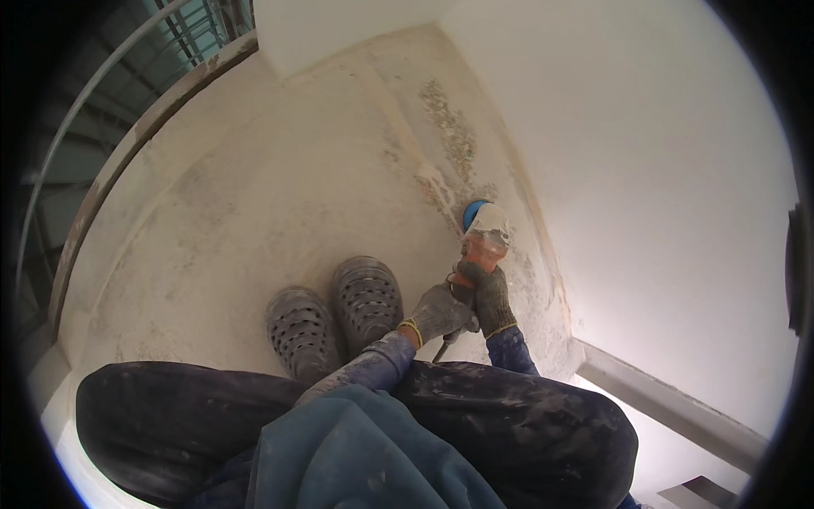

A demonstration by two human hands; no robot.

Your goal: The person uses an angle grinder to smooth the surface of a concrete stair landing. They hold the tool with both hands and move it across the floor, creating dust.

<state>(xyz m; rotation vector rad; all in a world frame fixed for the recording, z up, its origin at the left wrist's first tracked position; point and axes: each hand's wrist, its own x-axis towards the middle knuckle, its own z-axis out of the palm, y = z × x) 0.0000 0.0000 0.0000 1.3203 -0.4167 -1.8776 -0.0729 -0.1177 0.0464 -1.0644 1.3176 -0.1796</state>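
An orange angle grinder with a blue disc and a dusty pale guard rests its head on the beige, dust-covered floor, beside a rough, speckled strip. My left hand, in a grey knit glove with a yellow cuff, is closed on the grinder's rear, where a dark cord hangs down. My right hand, gloved alike, is closed round the grinder's body, just above and right of the left. Two grey perforated clogs are left of my hands, above my bent, dusty knees.
A tall white wall rises at the right, with another wall section at the top. Along the left runs a brown edge with a metal railing and dim framework beyond it. A pale beam lies at the lower right beside a bright gap.
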